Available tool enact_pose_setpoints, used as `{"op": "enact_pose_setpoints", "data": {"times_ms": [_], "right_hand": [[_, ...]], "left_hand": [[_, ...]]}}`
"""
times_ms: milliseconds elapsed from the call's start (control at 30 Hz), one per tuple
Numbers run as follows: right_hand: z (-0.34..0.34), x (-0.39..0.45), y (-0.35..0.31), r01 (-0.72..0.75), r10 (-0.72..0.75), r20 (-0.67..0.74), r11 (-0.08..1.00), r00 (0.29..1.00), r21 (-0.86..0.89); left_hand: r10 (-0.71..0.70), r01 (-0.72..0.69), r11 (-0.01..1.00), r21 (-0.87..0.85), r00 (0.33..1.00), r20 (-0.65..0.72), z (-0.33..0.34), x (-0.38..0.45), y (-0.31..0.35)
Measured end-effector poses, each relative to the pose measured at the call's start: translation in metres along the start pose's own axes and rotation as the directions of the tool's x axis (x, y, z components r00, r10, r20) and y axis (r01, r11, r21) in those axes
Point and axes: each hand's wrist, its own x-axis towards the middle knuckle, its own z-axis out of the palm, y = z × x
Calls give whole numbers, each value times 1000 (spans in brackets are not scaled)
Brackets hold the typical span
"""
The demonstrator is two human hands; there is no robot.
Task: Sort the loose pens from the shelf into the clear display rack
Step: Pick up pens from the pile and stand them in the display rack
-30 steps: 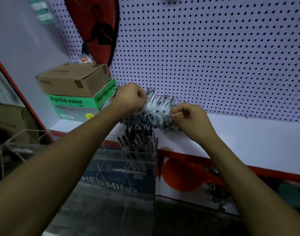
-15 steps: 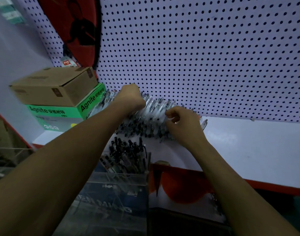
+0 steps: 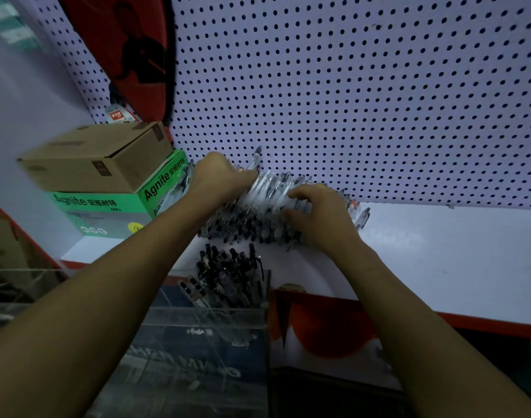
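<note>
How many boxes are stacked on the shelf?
2: a brown cardboard box on top of a green box, at the shelf's left end. More may hide out of view.

Pens (image 3: 258, 218) lie heaped on the shelf (image 3: 439, 260) against the pegboard (image 3: 348, 101). Boxes (image 3: 107, 176) stand left; the rack (image 3: 213, 327) sits in front.

**One head-worn view, close over the shelf**

The only camera rides on the person's head, looking forward and down. It sits close: both forearms run up from the bottom edge toward 12 o'clock. The pegboard (image 3: 363, 95) fills the upper frame, the shelf (image 3: 439, 260) lies toward 3 o'clock.
</note>
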Motion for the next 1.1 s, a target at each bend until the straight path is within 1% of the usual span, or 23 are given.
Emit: {"op": "enact_pose_setpoints", "data": {"times_ms": [133,233,333,433,533,567,633,700,767,833,900,967,1000,1033,1100], "right_hand": [[0,-1,-5,38,-38,-67,999,997,9],[-2,-1,-11,56,-50,-108,997,993,59],[-10,-2,-16,-14,28,-90,988,996,157],[-21,-7,-24,-91,120,-81,952,990,291],[-33,-16,-40,-118,198,-127,878,972,464],[-37,-19,-46,-134,226,-119,845,967,518],[-44,-24,-57,-195,278,-34,750,960,632],[-48,-30,-67,-293,308,115,631,944,718],[-50,-35,-75,-382,325,230,554,917,740],[-54,-42,-84,-437,322,308,502,895,746],[-58,-49,-94,-480,293,385,433,875,763],[-61,-55,-102,-509,252,444,365,860,780],[-60,-57,-105,-518,238,460,360,855,776],[-60,-60,-107,-518,222,468,385,855,764],[-58,-67,-108,-494,193,465,502,864,709]], "left_hand": [[-25,27,990,-138,1000,17,-5,-13,-2],[-44,55,961,-271,998,45,-10,-23,1],[-80,127,909,-398,988,134,-18,-35,6],[-123,214,833,-510,971,206,-26,-45,13],[-150,293,724,-624,950,273,-36,-52,13],[-141,307,692,-654,945,295,-40,-55,13],[-107,312,636,-706,942,319,-46,-64,13],[-66,296,595,-747,945,321,-53,-75,10],[-17,263,568,-780,951,308,-60,-90,8],[8,234,550,-802,959,285,-67,-107,3],[16,220,527,-821,963,268,-72,-126,-3],[19,214,531,-820,964,264,-74,-144,-7],[7,218,545,-810,965,264,-74,-151,-10],[-17,222,563,-796,966,258,-74,-159,-12],[-67,234,586,-776,968,241,-72,-169,-15]]}}
